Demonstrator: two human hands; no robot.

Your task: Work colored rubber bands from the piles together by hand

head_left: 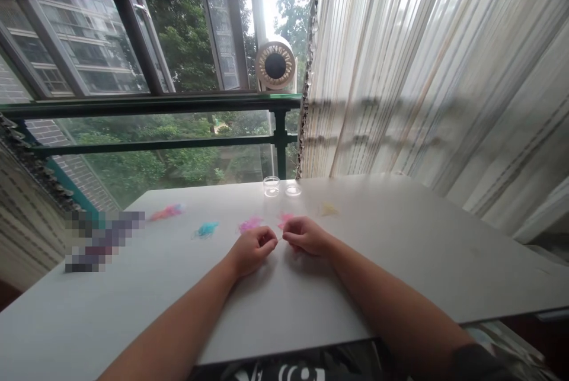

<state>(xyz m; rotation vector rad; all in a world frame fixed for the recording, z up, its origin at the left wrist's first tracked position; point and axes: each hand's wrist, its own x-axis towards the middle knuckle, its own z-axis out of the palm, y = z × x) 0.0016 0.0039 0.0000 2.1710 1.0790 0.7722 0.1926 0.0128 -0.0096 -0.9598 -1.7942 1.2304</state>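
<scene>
My left hand (254, 249) and my right hand (306, 235) are close together above the middle of the white table (400, 262). Both are closed in a pinch, fingertips a small gap apart. A thin pale strand (280, 240), perhaps a small elastic band, spans that gap and is pinched at both ends. Just beyond my right fingers lies a pink-red heap (284, 218) of fine loops, partly hidden. A pink-purple heap (249, 224) lies just past my left hand. Farther left is a teal heap (207, 229); beyond my right hand is a yellow heap (329, 210).
A multicoloured heap (168, 212) lies at the back left, beside a blurred-out patch (104, 245). Two small clear round containers (271, 186) stand at the table's far edge. Behind are a green railing, a white fan (275, 65) and a striped curtain (400, 73).
</scene>
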